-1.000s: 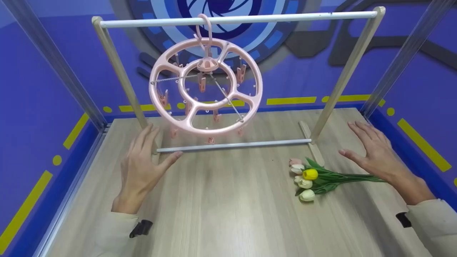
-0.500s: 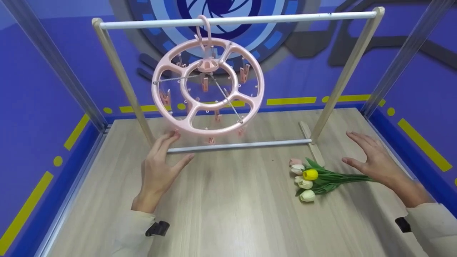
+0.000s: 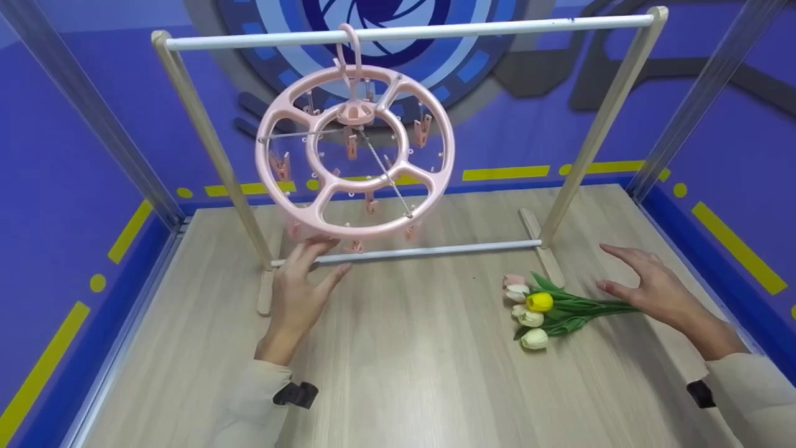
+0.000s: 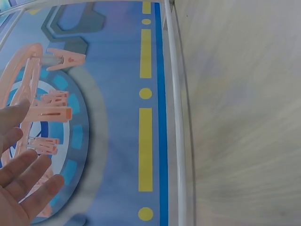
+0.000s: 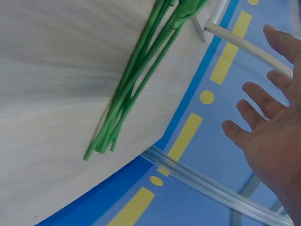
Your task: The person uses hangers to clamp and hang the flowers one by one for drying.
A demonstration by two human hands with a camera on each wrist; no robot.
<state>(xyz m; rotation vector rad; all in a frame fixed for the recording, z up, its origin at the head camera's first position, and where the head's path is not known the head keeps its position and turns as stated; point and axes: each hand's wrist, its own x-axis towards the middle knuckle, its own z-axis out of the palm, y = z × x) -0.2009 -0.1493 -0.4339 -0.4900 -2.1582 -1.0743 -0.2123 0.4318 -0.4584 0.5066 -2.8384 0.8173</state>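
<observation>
A pink round clip hanger (image 3: 356,113) with several dangling clothespins hangs by its hook from the rack's white top bar (image 3: 466,31). My left hand (image 3: 301,295) is held just under the hanger's lower left rim, fingers spread and empty. In the left wrist view, that hand (image 4: 26,188) overlaps the ring, close to a pink clothespin (image 4: 51,114). My right hand (image 3: 653,286) hovers over the stem ends of a tulip bunch (image 3: 540,303), thumb apart from the fingers, holding nothing. The green stems (image 5: 124,94) lie on the table in the right wrist view, apart from the right hand (image 5: 282,136).
The rack's wooden posts (image 3: 587,137) stand on flat feet (image 3: 264,292), joined low down by a white bar (image 3: 435,251). The wood-grain table (image 3: 398,373) is bounded by blue printed walls (image 3: 62,137) with metal corner profiles (image 3: 690,93).
My left hand has moved right, from beside the left post to under the hanger's rim. My right hand has dropped slightly. The tulips stay where they were.
</observation>
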